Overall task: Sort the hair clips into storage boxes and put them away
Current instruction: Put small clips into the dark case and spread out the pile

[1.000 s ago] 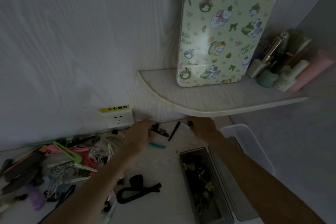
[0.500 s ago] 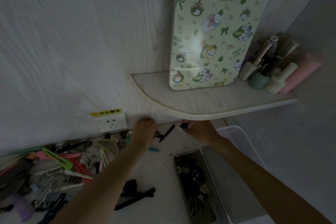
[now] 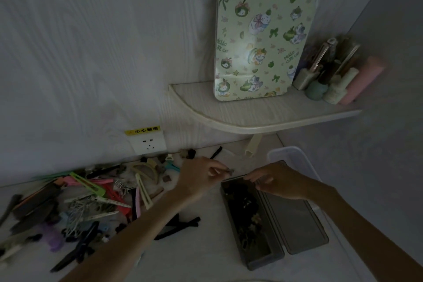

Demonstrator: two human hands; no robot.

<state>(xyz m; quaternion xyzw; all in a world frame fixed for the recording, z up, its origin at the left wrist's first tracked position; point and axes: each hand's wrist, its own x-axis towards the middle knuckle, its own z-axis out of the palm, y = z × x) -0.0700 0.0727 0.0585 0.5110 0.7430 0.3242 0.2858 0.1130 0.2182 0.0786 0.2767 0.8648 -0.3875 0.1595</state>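
A long grey storage box (image 3: pixel 233 217) lies open on the white table, with several small dark clips inside. Its flat lid (image 3: pixel 295 222) lies beside it on the right. My left hand (image 3: pixel 199 178) pinches a small dark hair clip (image 3: pixel 230 170) just above the box's far end. My right hand (image 3: pixel 277 181) hovers over the far end of the box and lid, fingers curled; whether it holds anything is hidden. A heap of coloured hair clips (image 3: pixel 96 197) covers the table to the left.
A curved shelf (image 3: pixel 258 121) juts out above the table's far edge, carrying a green patterned tin (image 3: pixel 263 36) and bottles (image 3: pixel 332 80). A wall socket (image 3: pixel 147 144) sits at the back. A clear plastic tub (image 3: pixel 293 155) stands right of the lid. Black clips (image 3: pixel 180 224) lie under my left forearm.
Both hands have drawn back from under the shelf toward me and now meet over the far end of the grey box. My left hand carries a small dark clip.
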